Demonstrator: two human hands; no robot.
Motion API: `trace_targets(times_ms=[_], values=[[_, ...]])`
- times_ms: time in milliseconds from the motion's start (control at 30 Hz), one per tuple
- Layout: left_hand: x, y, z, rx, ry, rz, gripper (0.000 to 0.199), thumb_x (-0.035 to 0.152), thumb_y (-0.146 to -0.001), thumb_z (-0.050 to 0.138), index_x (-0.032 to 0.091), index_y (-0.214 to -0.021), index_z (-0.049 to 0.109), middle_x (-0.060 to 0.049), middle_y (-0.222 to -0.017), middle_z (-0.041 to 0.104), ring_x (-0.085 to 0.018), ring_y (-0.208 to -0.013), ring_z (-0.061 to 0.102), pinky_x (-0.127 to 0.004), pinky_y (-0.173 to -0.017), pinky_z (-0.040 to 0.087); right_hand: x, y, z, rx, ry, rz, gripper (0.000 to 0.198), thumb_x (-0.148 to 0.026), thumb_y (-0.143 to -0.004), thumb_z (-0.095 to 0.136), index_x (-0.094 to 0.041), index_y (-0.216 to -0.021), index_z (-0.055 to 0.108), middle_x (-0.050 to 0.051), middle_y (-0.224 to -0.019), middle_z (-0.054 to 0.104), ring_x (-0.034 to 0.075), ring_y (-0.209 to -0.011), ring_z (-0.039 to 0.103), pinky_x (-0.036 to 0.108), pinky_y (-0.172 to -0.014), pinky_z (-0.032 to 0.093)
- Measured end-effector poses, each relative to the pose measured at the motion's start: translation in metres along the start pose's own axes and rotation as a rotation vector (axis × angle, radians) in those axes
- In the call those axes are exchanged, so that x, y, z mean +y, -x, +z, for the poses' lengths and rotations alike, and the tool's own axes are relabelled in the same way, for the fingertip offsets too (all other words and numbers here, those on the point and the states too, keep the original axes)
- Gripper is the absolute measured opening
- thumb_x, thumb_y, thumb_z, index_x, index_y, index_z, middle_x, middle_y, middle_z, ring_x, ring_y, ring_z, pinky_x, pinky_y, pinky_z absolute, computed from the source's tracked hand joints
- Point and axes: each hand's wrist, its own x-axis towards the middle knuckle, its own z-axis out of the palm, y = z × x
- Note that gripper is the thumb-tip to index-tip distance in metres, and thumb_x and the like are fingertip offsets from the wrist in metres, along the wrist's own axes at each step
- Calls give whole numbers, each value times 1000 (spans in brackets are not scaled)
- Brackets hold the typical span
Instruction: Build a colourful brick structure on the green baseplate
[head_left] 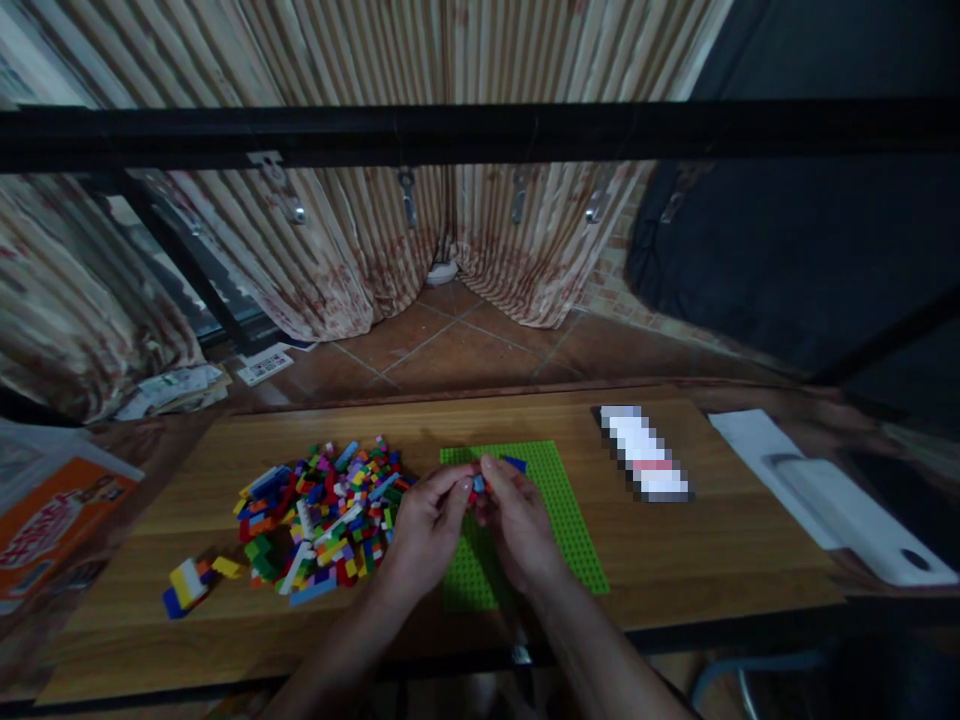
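Your left hand [429, 522] and right hand [523, 527] meet above a green baseplate [574, 545]
Both pinch small blue and red bricks [478, 484]; a mixed brick pile [337, 545] lies to your left.

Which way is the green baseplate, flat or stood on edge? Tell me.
Flat. The green baseplate lies along the wooden tabletop, studded face up, below the left hand and right hand.

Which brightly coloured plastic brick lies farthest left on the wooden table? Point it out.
The blue plastic brick, at the left end of the small blue, yellow and white cluster; the other bricks all lie farther right.
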Motion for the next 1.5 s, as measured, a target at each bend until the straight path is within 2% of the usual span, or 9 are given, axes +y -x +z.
trace_targets(times_ms=[100,300,400,467,600,733,1033,1333,1500], values=[[0,-1,-1,-25,-90,19,23,31,-91,50,20,-91,70,-4,-82,67,-18,-78,61,-27,-75,48,0,0,3,-8,27,-2,32,-43,-60,82,-17,-69,66,-5,-56,56,6,-47,44,19,-44,31],[-4,-5,-6,48,-60,-13,21,32,-90,51,20,-103,63,-2,-85,68,-16,-75,64,-25,-70,50,5,-3,2,-11,-6,13,32,-44,-61,80,-16,-71,68,-5,-55,55,5,-45,44,18,-42,32],[-7,-12,-27,33,-201,-6,20,35,-89,51,19,-89,63,0,-72,64,-15,-66,61,-24,-63,47,8,-3,0,32,61,-8,34,-46,-61,80,-17,-73,67,-5,-59,56,5,-44,46,17,-39,34],[-8,-17,-48,13,-335,23,21,35,-88,52,19,-83,65,0,-73,66,-15,-67,62,-24,-64,46,13,-3,1,25,146,-17,34,-47,-61,79,-17,-74,67,-5,-61,58,7,-46,52,18,-39,39],[-13,-20,-83,-80,-546,21,21,31,-85,53,20,-76,68,-1,-73,68,-15,-67,62,-24,-64,44,30,-3,6,-69,269,30,28,-44,-65,74,-17,-73,66,-3,-57,60,11,-49,58,22,-43,46],[-20,-17,-100,-152,-624,-31,23,28,-83,51,19,-71,68,-1,-66,66,-14,-58,59,-24,-58,42,50,-4,13,-137,370,75,19,-34,-70,68,-20,-83,69,-3,-57,63,15,-54,62,27,-53,53],[-26,-18,-113,-164,-694,-77,22,18,-76,52,18,-62,68,-1,-61,66,-14,-58,57,-23,-59,40,69,-4,23,-243,548,-27,26,-30,-77,59,-19,-98,70,4,-88,67,15,-63,66,30,-59,55],[-22,-18,-111,-108,-726,-45,21,15,-79,52,18,-70,71,-2,-68,70,-15,-63,61,-23,-64,44,46,-11,13,-170,510,-11,41,-43,-76,64,-18,-109,65,-3,-59,64,12,-48,57,26,-49,47],[-22,-19,-107,-62,-743,-24,20,17,-82,52,20,-80,72,-2,-74,72,-16,-69,64,-24,-67,46,21,-15,0,-50,503,-56,36,-42,-70,72,-19,-97,69,-2,-65,63,12,-55,57,25,-50,43]])
